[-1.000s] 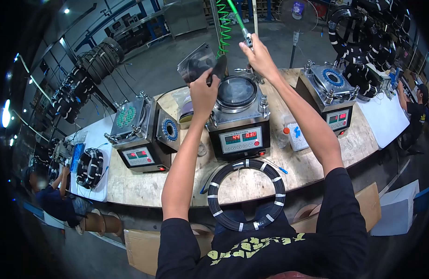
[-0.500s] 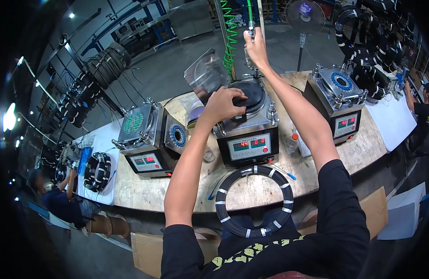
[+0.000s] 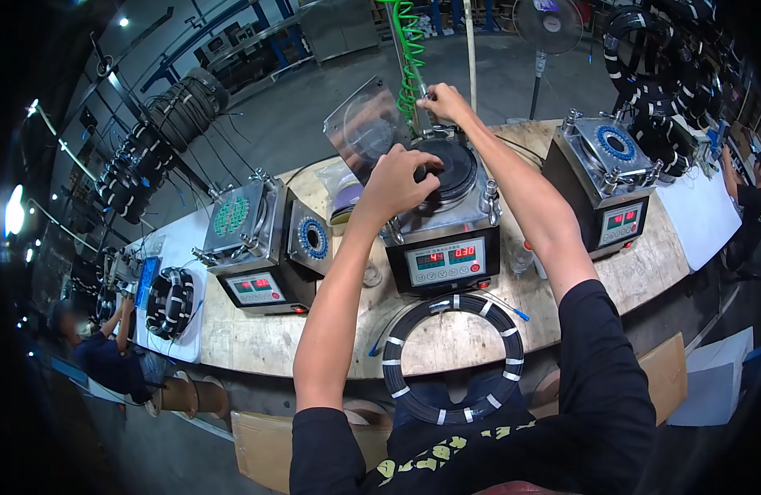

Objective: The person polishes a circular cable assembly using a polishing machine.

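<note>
My left hand (image 3: 401, 181) is over the left side of a round black pad (image 3: 456, 165) on the middle bench machine (image 3: 446, 227). Its fingers and thumb curl around something dark that I cannot make out against the pad. Behind the pad, my right hand (image 3: 445, 103) is closed around a slim metal air gun (image 3: 424, 87), partly hidden by the fingers. A coiled green air hose (image 3: 410, 49) hangs beside it. To the left of the pad, a clear hinged cover (image 3: 368, 124) stands raised. Red digits glow on the machine's front panel (image 3: 445, 260).
Similar machines stand at left (image 3: 253, 243) and right (image 3: 603, 177). A banded black cable coil (image 3: 392, 363) overhangs the table's (image 3: 257, 342) front edge. Discs in a plastic bag (image 3: 345, 198) lie left of the middle machine. Other people work at far left (image 3: 108, 355) and far right (image 3: 751, 206).
My right hand has come down and slightly left with the air gun, closer to the pad. My left hand stays over the pad. The panel's right-hand reading has changed to 0.30.
</note>
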Demonstrator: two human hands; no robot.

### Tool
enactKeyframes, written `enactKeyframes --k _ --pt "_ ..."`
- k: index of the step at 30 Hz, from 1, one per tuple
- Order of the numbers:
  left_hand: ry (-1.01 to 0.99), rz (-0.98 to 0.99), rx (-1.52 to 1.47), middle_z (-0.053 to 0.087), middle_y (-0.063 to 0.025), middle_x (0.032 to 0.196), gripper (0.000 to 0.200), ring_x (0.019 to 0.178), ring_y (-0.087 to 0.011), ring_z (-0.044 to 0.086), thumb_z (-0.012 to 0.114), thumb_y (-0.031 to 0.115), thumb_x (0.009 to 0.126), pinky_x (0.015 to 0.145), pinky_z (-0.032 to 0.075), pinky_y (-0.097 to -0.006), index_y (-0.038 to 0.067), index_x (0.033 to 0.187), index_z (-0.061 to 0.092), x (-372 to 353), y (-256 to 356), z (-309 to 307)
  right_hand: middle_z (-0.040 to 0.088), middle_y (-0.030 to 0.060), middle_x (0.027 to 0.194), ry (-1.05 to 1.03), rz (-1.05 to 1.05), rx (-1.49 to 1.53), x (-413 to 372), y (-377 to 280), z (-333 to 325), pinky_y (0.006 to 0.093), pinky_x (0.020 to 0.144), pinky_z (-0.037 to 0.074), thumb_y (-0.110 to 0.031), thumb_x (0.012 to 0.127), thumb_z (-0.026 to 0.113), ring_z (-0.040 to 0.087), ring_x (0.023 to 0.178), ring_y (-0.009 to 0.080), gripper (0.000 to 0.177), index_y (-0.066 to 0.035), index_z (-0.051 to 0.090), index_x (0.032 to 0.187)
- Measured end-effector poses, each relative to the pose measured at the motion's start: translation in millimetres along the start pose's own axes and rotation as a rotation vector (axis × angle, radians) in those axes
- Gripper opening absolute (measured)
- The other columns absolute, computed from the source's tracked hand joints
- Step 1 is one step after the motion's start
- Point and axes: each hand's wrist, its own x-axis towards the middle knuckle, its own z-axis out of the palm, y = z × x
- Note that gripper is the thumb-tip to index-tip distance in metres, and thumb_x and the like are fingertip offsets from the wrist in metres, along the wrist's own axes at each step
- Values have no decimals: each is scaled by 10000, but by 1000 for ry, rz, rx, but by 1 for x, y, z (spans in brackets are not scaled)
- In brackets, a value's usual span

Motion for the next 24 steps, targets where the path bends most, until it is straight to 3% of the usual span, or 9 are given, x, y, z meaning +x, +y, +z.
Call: enactKeyframes --k 3,6,12,15,16,20,21,23,24 --pt "32 -63 30 721 -100 945 299 917 -257 593 645 167 847 845 494 -390 105 1102 787 0 2 -1 732 196 1203 -153 43 -125 8 11 5 503 983 542 -441 813 867 680 1189 380 616 -95 698 1293" --pt "246 4 -2 670 -155 878 218 823 -290 620 598 62 867 780 496 -411 42 1034 736 1 -6 7 671 186 1358 -218 56 -290 1 0 4 480 1009 548 -464 728 922 648 1255 363 741 -121 689 1343" --pt "481 -26 -84 669 -181 879 158 753 -276 674 586 -51 841 710 521 -369 -49 979 662 3 -6 4 727 192 1255 -200 2 -255 -23 -26 -12 477 984 554 -532 761 878 694 1181 369 730 -98 701 1321" --pt "527 -55 -145 672 -176 875 162 737 -254 669 595 -51 836 700 523 -363 -47 982 665 2 -5 2 761 216 946 -73 -133 -98 -36 -30 -14 401 830 566 -499 839 845 740 919 300 555 -47 763 1151" --pt "559 -24 -116 667 -167 857 165 712 -239 660 602 -44 837 668 508 -360 -36 985 675 2 -6 2 739 197 981 -30 -178 9 -44 -29 -16 391 835 559 -446 904 805 713 916 265 535 -82 700 1281" --pt "565 -50 -64 627 -184 878 157 751 -335 641 595 -28 853 723 505 -437 -29 989 673 0 -5 3 696 164 1051 314 -383 159 -81 -11 -36 398 828 561 -320 985 735 699 948 256 520 -140 560 1441" --pt "578 -61 -26 623 -179 892 157 788 -336 637 594 -27 851 750 503 -441 -19 983 679 -2 -3 3 692 145 987 339 -336 162 -101 -10 -50 386 811 558 -291 999 715 690 915 235 469 -133 576 1418" --pt "607 -79 51 616 -169 919 161 863 -336 630 593 -25 847 803 499 -448 0 972 692 -3 2 1 720 220 1077 249 -173 196 -146 -10 -79 423 835 546 -127 971 661 699 970 313 387 -54 615 1348" --pt "642 -70 86 609 -162 949 185 894 -325 622 601 -23 842 830 485 -439 14 993 703 -3 1 1 700 184 1016 181 -223 140 -161 7 -86 405 807 539 -107 969 639 677 916 273 380 -72 624 1347"
